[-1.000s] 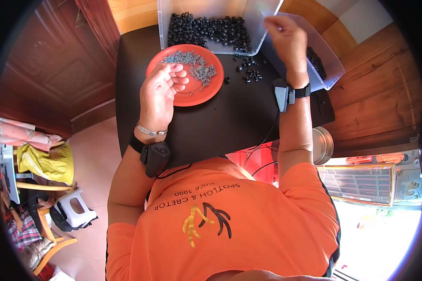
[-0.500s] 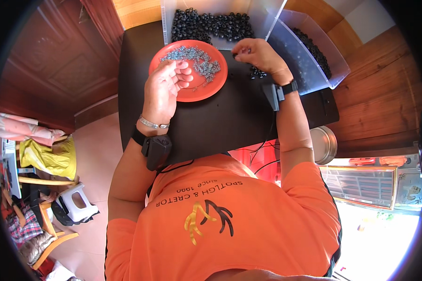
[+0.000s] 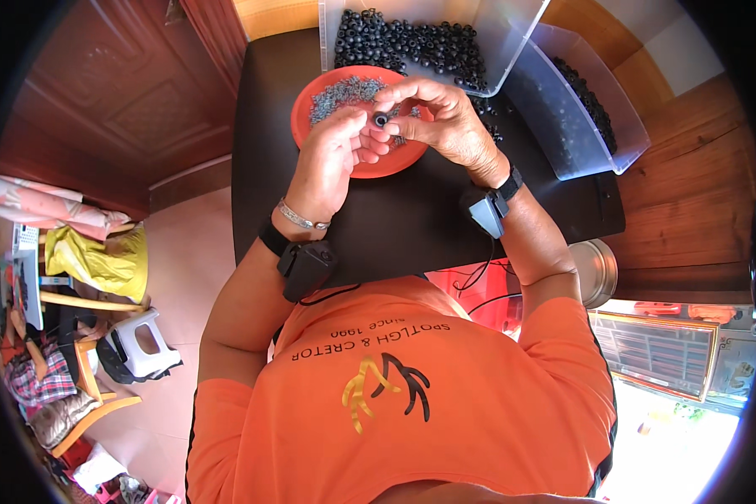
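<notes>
My right hand (image 3: 438, 126) pinches a small black round part with a hole (image 3: 380, 120) between thumb and fingers, held above an orange-red plate (image 3: 304, 126). Close beside that part are the fingertips of my left hand (image 3: 338, 151), curled in; what they hold, if anything, is too small to make out. Many small silvery metal pieces, like little screws (image 3: 332, 97), lie on the plate, partly hidden behind my hands. A few loose black parts (image 3: 494, 133) rest on the dark table right of my right hand.
Behind the plate stands a clear plastic bin with black parts (image 3: 412, 46). Another translucent bin (image 3: 563, 126) at the right also holds black pieces. The dark table's (image 3: 378, 218) near edge meets my body. A metal tin (image 3: 595, 273) is below its right side.
My right hand has moved left from beside the loose parts to my left hand, bringing a black round part. My left hand stays over the plate. The whole view has shifted slightly.
</notes>
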{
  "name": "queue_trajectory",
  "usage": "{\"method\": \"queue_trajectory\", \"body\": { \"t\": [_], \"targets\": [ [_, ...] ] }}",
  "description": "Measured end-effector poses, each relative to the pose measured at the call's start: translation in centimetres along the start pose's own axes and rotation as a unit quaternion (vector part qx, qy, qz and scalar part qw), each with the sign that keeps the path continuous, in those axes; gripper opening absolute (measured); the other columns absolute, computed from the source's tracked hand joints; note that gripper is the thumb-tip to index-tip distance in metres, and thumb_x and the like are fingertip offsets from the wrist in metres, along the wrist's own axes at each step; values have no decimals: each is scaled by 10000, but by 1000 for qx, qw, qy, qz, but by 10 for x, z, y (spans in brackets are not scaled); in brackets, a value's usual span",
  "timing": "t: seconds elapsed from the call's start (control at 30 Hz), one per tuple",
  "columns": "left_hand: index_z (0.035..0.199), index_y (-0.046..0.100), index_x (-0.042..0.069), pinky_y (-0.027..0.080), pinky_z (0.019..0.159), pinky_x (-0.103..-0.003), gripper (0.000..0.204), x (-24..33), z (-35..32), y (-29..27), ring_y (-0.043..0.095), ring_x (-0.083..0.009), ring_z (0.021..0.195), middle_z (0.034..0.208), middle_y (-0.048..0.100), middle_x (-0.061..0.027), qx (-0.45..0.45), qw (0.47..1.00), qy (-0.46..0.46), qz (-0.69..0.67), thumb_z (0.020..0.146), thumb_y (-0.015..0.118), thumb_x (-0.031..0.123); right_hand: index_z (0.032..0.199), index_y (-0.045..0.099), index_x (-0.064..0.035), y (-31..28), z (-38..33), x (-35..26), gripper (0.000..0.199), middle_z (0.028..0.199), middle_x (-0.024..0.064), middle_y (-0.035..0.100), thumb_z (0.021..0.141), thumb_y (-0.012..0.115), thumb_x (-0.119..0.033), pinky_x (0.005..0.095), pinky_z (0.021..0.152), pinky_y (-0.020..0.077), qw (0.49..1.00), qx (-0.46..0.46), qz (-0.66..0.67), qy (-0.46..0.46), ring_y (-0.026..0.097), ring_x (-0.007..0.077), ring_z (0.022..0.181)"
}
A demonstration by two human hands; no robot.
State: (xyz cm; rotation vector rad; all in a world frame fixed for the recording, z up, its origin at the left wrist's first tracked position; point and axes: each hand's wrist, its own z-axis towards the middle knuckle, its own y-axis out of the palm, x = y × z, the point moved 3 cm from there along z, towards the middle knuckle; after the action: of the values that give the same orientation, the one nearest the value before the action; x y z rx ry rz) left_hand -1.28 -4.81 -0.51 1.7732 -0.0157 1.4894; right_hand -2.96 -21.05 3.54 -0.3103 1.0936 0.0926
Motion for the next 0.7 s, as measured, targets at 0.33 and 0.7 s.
{"method": "queue_trajectory", "body": {
  "t": [0.33,0.7],
  "targets": [
    [1021,560,47,447,709,-261,182,0,1,2,587,-148,796,873,605,-52,-25,1000,-3,-16,908,496,175,1072,641,-80,4,-2,-6,388,1047,45,639,716,730,46,307,879,471,993,4,-100,-68,587,176,1000],
    [977,559,43,460,716,-285,173,-2,3,0,604,-174,801,894,622,-65,-40,996,-33,-67,905,492,185,962,685,-73,4,1,-7,210,958,67,665,765,723,-135,342,831,484,970,9,-208,-127,611,237,923]
  ]
}}
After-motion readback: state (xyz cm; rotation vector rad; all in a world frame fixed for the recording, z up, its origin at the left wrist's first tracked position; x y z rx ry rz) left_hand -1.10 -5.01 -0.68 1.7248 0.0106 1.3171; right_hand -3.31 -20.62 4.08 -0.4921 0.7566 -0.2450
